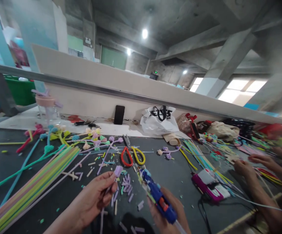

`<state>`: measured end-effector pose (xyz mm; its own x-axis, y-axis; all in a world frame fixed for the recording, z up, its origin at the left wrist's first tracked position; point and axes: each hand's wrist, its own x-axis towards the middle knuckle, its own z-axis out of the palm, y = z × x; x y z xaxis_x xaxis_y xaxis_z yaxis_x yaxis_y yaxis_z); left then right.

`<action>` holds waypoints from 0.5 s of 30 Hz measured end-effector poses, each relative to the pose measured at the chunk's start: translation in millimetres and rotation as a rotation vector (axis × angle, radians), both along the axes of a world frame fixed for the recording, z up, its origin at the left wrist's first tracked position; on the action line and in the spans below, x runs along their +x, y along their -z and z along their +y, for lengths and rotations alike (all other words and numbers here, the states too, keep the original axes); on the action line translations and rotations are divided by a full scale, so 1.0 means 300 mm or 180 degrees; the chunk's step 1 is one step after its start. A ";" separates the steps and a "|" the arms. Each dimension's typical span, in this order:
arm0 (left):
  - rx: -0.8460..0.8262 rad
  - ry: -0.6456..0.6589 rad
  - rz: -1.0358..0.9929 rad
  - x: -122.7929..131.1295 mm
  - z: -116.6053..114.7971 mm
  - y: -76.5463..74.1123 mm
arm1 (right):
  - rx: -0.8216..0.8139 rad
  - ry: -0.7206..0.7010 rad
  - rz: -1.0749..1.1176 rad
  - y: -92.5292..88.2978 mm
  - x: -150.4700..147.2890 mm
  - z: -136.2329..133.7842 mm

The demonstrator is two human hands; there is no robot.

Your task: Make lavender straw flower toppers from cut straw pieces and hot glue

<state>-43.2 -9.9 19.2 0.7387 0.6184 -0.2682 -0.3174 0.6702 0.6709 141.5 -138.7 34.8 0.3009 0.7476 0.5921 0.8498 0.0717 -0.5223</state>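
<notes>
Between the fingertips of my left hand (98,188) is a small lilac foam flower piece (118,171), with a thin lilac stem hanging below the hand. My right hand (165,211) is wrapped round a blue hot glue gun (159,198) with an orange-red part on its side. The gun's nozzle points away from me and is smeared with bits of colour. Short lilac strips (127,185) lie loose on the dark table between my hands. Just beyond, scissors (132,154) with one red and one yellow handle rest with the blades pointing away.
Long coloured foam strips (45,182) lie in a bundle at left, near finished flowers (94,139). A phone (119,114) leans on the partition beside a white bag (159,120). A purple-and-white device (210,185) with cables is at right, near another person's hands (250,169).
</notes>
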 end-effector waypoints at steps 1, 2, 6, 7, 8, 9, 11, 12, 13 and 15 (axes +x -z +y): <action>-0.0010 0.0031 -0.0038 -0.001 -0.003 -0.005 | 0.0013 -0.0063 0.0016 0.004 -0.029 0.003; -0.0010 0.0049 -0.0068 -0.001 -0.005 -0.009 | 0.0023 -0.0105 0.0034 0.009 -0.050 0.006; 0.0010 0.0052 -0.0053 -0.003 -0.012 -0.022 | 0.0042 -0.0176 0.0158 0.034 -0.072 0.014; 0.0029 0.0053 -0.0047 -0.003 -0.012 -0.023 | 0.0036 -0.0171 0.0168 0.042 -0.069 0.013; 0.0052 0.0058 -0.0054 -0.003 -0.013 -0.024 | 0.0034 -0.0153 0.0165 0.052 -0.065 0.011; 0.0074 0.0063 -0.0075 -0.003 -0.013 -0.024 | 0.0042 -0.0124 0.0147 0.063 -0.063 0.009; 0.0087 0.0070 -0.0112 -0.003 -0.013 -0.025 | 0.0093 -0.0024 0.0088 0.084 -0.060 0.004; 0.0080 0.0076 -0.0122 -0.004 -0.013 -0.026 | 0.0127 0.0010 0.0055 0.093 -0.061 0.001; 0.0066 0.0076 -0.0121 -0.004 -0.013 -0.027 | 0.0147 0.0006 0.0024 0.099 -0.062 0.000; 0.0039 0.0076 -0.0098 -0.004 -0.014 -0.029 | 0.0116 -0.0123 -0.0017 0.101 -0.062 -0.002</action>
